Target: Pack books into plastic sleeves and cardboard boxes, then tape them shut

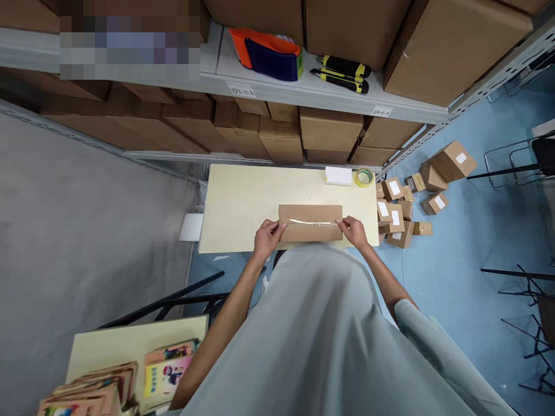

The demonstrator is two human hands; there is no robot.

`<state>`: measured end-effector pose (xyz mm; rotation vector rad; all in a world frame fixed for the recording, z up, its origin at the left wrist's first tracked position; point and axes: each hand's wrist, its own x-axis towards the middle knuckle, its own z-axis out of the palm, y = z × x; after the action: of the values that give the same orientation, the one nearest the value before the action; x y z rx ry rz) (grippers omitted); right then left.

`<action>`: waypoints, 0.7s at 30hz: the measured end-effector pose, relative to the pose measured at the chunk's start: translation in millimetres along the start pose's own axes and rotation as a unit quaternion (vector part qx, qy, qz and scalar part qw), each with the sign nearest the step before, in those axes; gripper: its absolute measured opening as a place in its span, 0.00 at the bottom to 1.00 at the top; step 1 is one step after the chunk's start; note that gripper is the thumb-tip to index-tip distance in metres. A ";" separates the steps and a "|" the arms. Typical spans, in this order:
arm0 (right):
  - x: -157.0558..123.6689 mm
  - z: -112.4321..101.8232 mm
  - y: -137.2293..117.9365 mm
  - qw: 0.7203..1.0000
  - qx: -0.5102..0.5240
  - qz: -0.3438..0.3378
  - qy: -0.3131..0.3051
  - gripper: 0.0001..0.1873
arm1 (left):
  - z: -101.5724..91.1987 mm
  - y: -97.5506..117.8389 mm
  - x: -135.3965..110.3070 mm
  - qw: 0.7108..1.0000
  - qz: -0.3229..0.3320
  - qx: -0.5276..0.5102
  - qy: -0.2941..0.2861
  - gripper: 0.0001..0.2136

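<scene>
A brown cardboard box (310,233) lies flat near the front edge of the pale yellow table (243,196). Along its top seam runs a shiny strip of clear tape (313,222). At the left end of the strip, the fingers of my left hand (269,237) are pinched together against the box's edge. My right hand (353,231) pinches the other end, at the right edge of the box. A roll of tape (363,177) and a white box (338,175) rest at the table's back right corner.
Shelves of cardboard boxes (332,133) rise behind the table. On one shelf are an orange and blue tape dispenser (271,55) and several utility knives (344,74). Labelled parcels (394,216) lie on the floor at right. A side table with books (167,375) stands lower left.
</scene>
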<state>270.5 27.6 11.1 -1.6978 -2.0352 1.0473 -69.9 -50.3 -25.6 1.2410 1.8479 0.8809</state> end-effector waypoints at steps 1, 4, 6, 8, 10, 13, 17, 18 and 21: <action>-6.1 0.7 0.6 1.000 0.005 -0.014 0.002 0.34 | -2.8 0.2 -4.0 1.000 0.003 -0.011 0.000 0.18; -22.7 4.6 4.0 0.999 0.014 -0.047 0.001 0.31 | -11.2 -0.2 -13.2 0.999 0.008 -0.037 0.014 0.19; -29.9 8.8 8.3 0.998 0.012 -0.056 -0.008 0.28 | -14.2 -1.0 -16.5 0.999 0.011 -0.028 0.027 0.19; -33.6 14.0 14.5 0.998 0.009 -0.060 -0.020 0.27 | -13.3 -2.7 -18.2 0.999 0.011 -0.002 0.032 0.19; -34.9 19.5 22.3 0.998 -0.001 -0.052 -0.032 0.27 | -8.2 -5.8 -19.4 0.999 0.000 0.022 0.027 0.18; -36.4 26.6 33.9 0.998 -0.027 -0.020 -0.052 0.27 | 3.6 -14.0 -23.0 0.999 -0.022 0.033 0.011 0.16; -41.6 30.9 43.0 0.997 -0.013 -0.015 -0.074 0.24 | 16.0 -28.5 -33.9 0.999 -0.035 0.022 -0.007 0.15; -43.0 31.2 44.0 0.997 -0.006 -0.013 -0.076 0.23 | 17.5 -31.6 -37.2 0.999 -0.036 0.021 -0.009 0.14; -45.0 31.2 46.3 0.997 0.012 0.009 -0.074 0.20 | 18.0 -34.6 -45.8 0.999 -0.030 0.025 -0.007 0.14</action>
<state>296.2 -23.4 -32.2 -1.6747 -2.0900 1.2328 -57.6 -101.4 -54.8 1.2121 1.8962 0.7960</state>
